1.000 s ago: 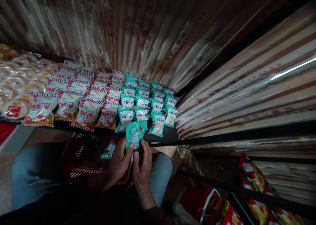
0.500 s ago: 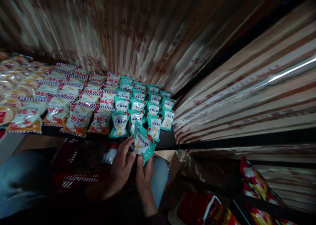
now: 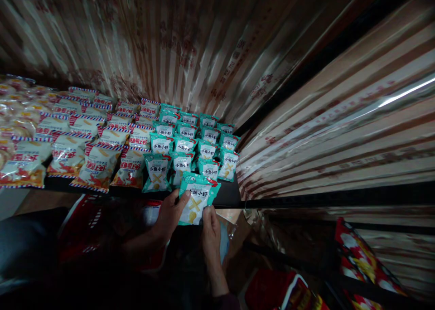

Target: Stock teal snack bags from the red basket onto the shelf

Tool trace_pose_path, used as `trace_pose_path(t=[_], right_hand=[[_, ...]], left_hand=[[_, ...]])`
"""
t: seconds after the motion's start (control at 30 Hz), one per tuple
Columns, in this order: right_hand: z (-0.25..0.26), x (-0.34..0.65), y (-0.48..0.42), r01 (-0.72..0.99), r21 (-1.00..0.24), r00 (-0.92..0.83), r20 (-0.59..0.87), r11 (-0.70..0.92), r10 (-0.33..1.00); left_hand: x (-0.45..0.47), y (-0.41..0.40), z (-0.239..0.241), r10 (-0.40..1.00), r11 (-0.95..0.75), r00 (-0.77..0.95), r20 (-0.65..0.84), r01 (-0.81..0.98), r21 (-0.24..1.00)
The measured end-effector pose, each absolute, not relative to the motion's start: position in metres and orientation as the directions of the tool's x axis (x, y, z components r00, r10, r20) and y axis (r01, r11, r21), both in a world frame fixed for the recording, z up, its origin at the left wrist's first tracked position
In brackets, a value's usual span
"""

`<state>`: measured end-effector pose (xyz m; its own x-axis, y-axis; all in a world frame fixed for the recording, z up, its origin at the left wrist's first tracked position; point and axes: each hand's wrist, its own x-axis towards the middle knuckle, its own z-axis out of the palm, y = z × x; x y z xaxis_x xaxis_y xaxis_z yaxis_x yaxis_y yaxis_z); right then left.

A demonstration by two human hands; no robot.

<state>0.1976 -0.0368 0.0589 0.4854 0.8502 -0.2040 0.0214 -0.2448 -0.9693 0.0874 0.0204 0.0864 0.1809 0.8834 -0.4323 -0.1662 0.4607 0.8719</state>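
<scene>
Both my hands hold one teal snack packet (image 3: 196, 200) by its lower edge, printed front up, just at the front edge of a dark shelf (image 3: 228, 196). My left hand (image 3: 167, 222) pinches its lower left corner with thumb on top. My right hand (image 3: 210, 230) grips its lower right corner. Right behind the packet lie rows of the same teal packets (image 3: 190, 144) at the shelf's right end.
Left of the teal rows lie white and red striped snack bags (image 3: 98, 158), then paler bags (image 3: 13, 119) at the far left. A red basket (image 3: 91, 224) sits on my lap. Striped foil-like panels (image 3: 322, 119) wall the back and right. Red bags (image 3: 356, 260) fill lower right shelves.
The teal packet was turned from its back side to its printed front and now lies flatter, lifted toward the shelf edge. My right hand shifted to its right corner.
</scene>
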Motion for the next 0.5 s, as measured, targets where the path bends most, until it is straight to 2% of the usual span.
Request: trace_pose_path(t=[0.1, 0.27, 0.5], right_hand=[[0.057, 0.205, -0.034, 0.049, -0.964, 0.567, -0.19, -0.263, 0.801], [0.055, 0.23, -0.029, 0.054, -0.98, 0.633, -0.113, -0.189, 0.766], [0.041, 0.288, -0.018, 0.101, -0.973, 0.788, -0.048, -0.206, 0.614]], left_hand=[[0.104, 0.021, 0.077, 0.893, 0.443, 0.182, -0.412, -0.195, 0.875], [0.138, 0.023, 0.072, 0.882, 0.464, 0.214, -0.421, -0.227, 0.856], [0.182, 0.033, 0.066, 0.892, 0.33, 0.3, -0.337, 0.075, 0.941]])
